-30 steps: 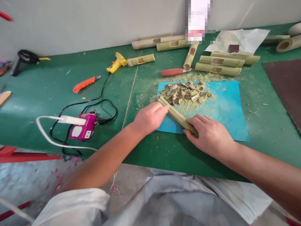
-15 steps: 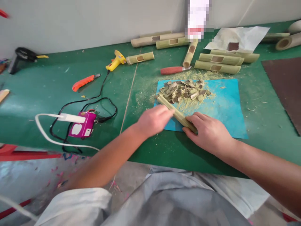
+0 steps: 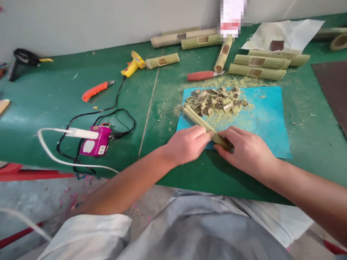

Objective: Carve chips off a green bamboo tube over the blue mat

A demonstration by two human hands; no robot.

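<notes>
Left hand (image 3: 189,144): fingers curled against bamboo tube (image 3: 195,116); whether anything is pinched cannot be told. Tube is laid diagonally over blue sheet (image 3: 271,126); judged light, stiff, best gripped near an end. Near end is held by right hand (image 3: 246,148).

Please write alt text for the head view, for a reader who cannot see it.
A person's right hand holds a bamboo piece over a blue sheet; the left hand touches the piece. Loose chips, a red-handled knife and bamboo tubes lie beyond.
</notes>
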